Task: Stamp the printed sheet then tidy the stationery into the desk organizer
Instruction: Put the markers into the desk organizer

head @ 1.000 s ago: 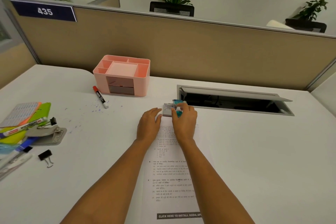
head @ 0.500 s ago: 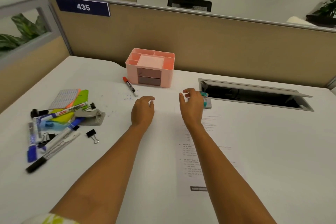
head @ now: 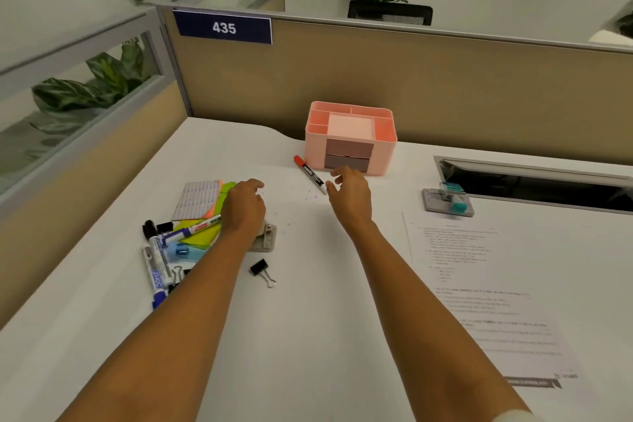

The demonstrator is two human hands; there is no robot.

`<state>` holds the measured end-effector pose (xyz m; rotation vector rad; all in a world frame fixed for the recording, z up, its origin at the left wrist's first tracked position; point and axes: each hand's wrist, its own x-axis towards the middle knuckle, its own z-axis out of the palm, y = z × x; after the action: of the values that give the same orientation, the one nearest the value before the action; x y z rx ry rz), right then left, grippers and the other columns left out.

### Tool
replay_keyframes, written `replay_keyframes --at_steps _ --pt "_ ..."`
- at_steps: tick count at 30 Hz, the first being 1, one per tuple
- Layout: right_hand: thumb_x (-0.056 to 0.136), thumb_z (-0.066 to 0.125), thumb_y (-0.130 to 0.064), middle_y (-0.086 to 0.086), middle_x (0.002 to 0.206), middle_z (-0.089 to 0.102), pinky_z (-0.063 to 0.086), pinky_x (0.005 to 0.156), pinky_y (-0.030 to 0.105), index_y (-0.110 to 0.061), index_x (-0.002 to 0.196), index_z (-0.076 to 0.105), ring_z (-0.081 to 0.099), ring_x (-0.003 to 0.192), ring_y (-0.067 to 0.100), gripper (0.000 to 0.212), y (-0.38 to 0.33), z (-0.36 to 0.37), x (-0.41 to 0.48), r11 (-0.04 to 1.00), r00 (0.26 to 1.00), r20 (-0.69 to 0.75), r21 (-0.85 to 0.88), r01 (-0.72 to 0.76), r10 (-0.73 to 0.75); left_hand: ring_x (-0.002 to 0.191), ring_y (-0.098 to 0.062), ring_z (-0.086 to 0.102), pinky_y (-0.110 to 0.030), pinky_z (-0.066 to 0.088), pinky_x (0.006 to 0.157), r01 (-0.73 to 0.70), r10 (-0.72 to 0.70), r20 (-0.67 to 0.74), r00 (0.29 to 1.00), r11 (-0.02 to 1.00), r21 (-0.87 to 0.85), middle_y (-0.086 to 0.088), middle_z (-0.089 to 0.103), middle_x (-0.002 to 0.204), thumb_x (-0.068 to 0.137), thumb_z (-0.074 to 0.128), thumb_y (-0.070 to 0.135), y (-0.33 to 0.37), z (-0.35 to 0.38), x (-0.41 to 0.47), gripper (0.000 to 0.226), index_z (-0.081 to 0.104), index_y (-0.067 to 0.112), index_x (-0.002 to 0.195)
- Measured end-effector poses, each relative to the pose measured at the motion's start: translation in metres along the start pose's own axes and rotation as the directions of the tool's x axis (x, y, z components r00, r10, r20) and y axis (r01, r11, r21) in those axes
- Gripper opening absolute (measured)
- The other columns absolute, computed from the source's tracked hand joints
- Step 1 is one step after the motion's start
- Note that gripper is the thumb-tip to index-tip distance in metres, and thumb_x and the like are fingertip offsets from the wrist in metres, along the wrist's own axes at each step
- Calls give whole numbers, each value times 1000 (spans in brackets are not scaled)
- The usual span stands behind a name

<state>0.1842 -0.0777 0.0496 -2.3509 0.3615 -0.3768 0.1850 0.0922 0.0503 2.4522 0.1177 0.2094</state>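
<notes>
Tidying step, as I judge it. Left of centre: my left hand (head: 244, 207), fingers curled loosely, empty, over the stationery pile (head: 178, 240). Centre: right hand (head: 351, 195), fingers spread, beside the red marker (head: 309, 174); I should grasp it next. Upper centre: organizer (head: 351, 137). Right: stamp (head: 448, 201) and sheet (head: 479, 284) on the tabletop (head: 308, 336).

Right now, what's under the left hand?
The left hand covers a grey punch-like tool, only its near end showing, beside the green sheets. Anything else beneath is hidden.

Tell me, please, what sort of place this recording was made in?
Most likely an open-plan office cubicle: tan partition walls enclose a white desk, a blue number plate reading 435 hangs on the partition, and a pink desk organizer stands by scattered stationery.
</notes>
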Motion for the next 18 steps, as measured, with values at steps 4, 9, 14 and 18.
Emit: replay_keyframes --at_steps 4,9,14,18 --pt "91 59 -17 10 123 59 46 95 29 -10 122 56 57 109 24 32 -11 27 14 997 996 89 -78 -19 26 112 -35 56 -38 46 91 82 -91 102 991 993 88 -16 57 128 91 45 0 -29 -15 16 36 57 12 123" --pt "93 56 -18 12 131 52 44 102 35 -11 130 49 53 117 27 39 -12 51 30 984 989 150 -180 7 21 120 -33 50 -38 43 96 52 -146 286 947 949 312 -16 50 135 92 50 6 -50 -22 29 40 49 12 132" --pt "92 56 -20 13 134 50 41 105 38 -10 133 46 50 121 29 43 -12 63 46 967 983 183 -255 19 29 113 -31 56 -36 47 90 24 -142 301 943 931 364 -13 55 130 89 51 1 -57 -21 38 40 54 14 126" --pt "91 58 -24 12 132 53 42 104 38 -10 132 47 55 117 30 45 -15 74 55 967 981 186 -254 -4 53 103 -29 61 -33 51 84 22 -153 311 938 922 388 -13 61 120 86 55 -1 -55 -21 44 32 64 13 113"
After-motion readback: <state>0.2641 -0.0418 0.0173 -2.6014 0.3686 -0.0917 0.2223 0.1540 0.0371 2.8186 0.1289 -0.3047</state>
